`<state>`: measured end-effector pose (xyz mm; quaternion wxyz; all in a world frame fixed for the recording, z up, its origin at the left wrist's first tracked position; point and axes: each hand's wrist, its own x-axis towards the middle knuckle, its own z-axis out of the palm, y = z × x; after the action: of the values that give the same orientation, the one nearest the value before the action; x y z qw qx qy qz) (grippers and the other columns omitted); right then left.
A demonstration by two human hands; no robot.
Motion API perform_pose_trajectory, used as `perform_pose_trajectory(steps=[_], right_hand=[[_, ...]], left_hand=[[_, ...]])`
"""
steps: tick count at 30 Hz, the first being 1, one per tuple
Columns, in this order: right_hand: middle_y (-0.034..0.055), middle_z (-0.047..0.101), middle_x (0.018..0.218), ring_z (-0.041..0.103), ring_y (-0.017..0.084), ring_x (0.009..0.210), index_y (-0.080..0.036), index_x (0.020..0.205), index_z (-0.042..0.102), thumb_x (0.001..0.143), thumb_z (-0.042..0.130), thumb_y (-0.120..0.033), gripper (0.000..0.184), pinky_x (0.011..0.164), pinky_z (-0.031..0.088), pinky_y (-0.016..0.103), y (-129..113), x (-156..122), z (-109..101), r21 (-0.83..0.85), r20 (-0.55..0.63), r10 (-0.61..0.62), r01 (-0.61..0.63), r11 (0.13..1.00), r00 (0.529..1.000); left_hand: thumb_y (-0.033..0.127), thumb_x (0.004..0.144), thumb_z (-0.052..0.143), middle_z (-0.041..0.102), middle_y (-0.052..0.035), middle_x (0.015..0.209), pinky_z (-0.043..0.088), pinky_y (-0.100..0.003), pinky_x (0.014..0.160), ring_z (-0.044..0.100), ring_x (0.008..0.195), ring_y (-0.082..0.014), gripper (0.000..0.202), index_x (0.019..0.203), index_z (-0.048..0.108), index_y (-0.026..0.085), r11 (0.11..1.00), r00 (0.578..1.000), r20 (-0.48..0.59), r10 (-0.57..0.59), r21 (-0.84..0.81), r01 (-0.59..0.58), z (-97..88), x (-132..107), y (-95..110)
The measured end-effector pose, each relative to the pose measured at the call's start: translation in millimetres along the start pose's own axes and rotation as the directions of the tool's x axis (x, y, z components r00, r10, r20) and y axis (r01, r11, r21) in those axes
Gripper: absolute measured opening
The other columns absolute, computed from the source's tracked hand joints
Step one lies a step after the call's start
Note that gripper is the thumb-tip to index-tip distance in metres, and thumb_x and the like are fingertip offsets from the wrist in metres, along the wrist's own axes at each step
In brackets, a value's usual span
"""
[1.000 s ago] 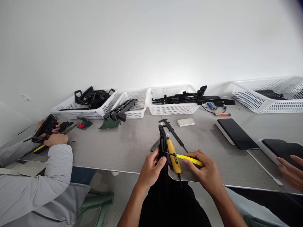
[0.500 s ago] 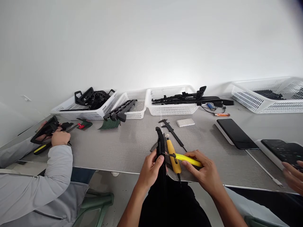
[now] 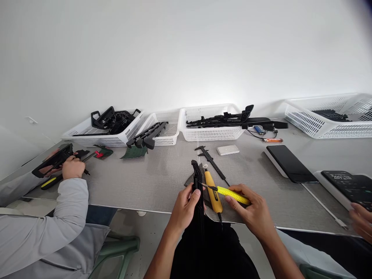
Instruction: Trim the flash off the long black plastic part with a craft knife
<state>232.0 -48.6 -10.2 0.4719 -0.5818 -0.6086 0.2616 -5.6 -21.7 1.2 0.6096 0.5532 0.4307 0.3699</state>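
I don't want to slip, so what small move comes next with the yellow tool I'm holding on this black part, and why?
Probably draw the yellow tool along the black part, away from the left hand: its tip touches the part close to that thumb, the right hand holding it.

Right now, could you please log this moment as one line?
left hand: grips black part | right hand: holds yellow cutter, tip at part | yellow-handled tool: on table

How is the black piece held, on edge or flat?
On edge. The left hand pinches the black piece by its sides, narrow edge up; the right hand holds a yellow knife against it.
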Motion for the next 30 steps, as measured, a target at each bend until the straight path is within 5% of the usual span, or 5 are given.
perform_pose_trajectory(steps=[8, 18, 30], right_hand=[[0.0040, 0.077, 0.087, 0.067, 0.023, 0.075, -0.024, 0.093, 0.079, 0.097, 0.073, -0.062, 0.039, 0.068, 0.050, 0.032, 0.1, 0.2, -0.5, 0.002, 0.003, 0.003, -0.003, 1.000, 1.000], [0.0039, 0.077, 0.087, 0.068, 0.024, 0.076, -0.025, 0.094, 0.079, 0.098, 0.072, -0.065, 0.041, 0.067, 0.052, 0.032, 0.1, -0.8, 0.2, -0.022, -0.058, -0.021, 0.020, 1.000, 0.998], [0.0034, 0.079, 0.090, 0.071, 0.023, 0.078, -0.025, 0.096, 0.081, 0.099, 0.071, -0.063, 0.040, 0.069, 0.052, 0.032, 3.4, 0.2, 0.9, -0.010, -0.043, -0.012, 0.012, 1.000, 0.999]], left_hand=[[0.067, 0.107, 0.057, 0.076, -0.0064, 0.082, 0.056, -0.029, 0.069, 0.071, 0.073, -0.0215, 0.060, 0.138, 0.065, 0.016, 1.000, 0.999, 0.037, 0.024, -0.012, -0.024, -1.6, 1.0, -2.4], [0.074, 0.102, 0.060, 0.069, -0.0027, 0.064, 0.056, -0.025, 0.051, 0.068, 0.054, -0.0194, 0.065, 0.127, 0.069, 0.015, 0.996, 0.997, 0.059, -0.053, -0.071, 0.058, -2.6, 1.7, 4.9], [0.075, 0.095, 0.071, 0.074, -0.0070, 0.068, 0.060, -0.025, 0.051, 0.071, 0.053, -0.0192, 0.070, 0.125, 0.070, 0.012, 0.984, 0.988, 0.114, -0.101, -0.137, 0.116, -9.3, 4.2, 6.9]])
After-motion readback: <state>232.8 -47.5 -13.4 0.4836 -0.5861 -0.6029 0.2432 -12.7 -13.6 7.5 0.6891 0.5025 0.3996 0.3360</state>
